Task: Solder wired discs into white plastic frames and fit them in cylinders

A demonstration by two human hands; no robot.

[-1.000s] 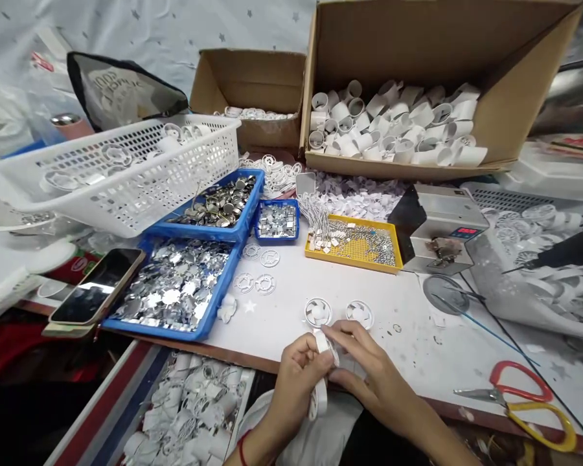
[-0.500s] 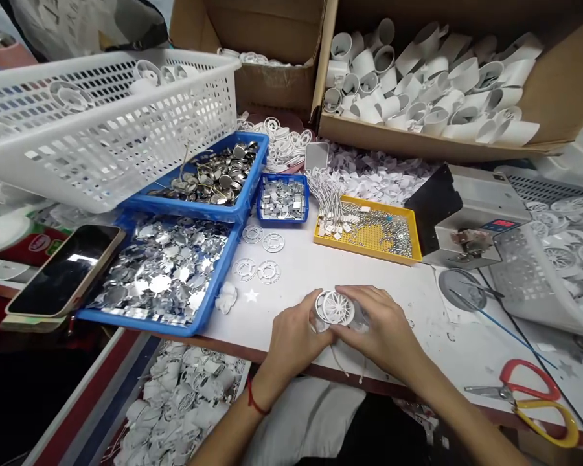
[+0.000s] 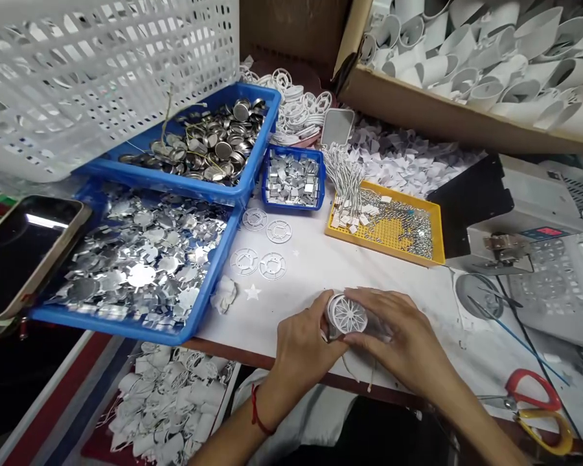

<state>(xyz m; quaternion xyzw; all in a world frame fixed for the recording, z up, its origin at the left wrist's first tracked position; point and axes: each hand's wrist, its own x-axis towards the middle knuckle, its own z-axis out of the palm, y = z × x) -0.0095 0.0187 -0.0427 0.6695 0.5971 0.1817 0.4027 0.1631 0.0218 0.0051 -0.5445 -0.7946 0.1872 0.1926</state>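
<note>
Closer together than a second ago: left hand and right hand, both now curled around a round white piece with a spoked face, over the worktop near its front edge. Grip pressed closed from both sides, fingers wrapped around the rim, spoked face left showing between the hands. Thin white cords hanging below the hands. Red string around the left wrist. Just ahead on the worktop: four flat spoked rings in two pairs, with crumpled white tissue and a small white star nearby. Farther left, a blue tray heaped with silver discs, and behind it a second blue tray of metal caps. Ahead, a small blue tray of metal clips, and a yellow perforated tray under white-tagged cords. To the right, red-and-yellow scissors near the worktop edge. Beyond, a cardboard box packed with white tubes.
</note>
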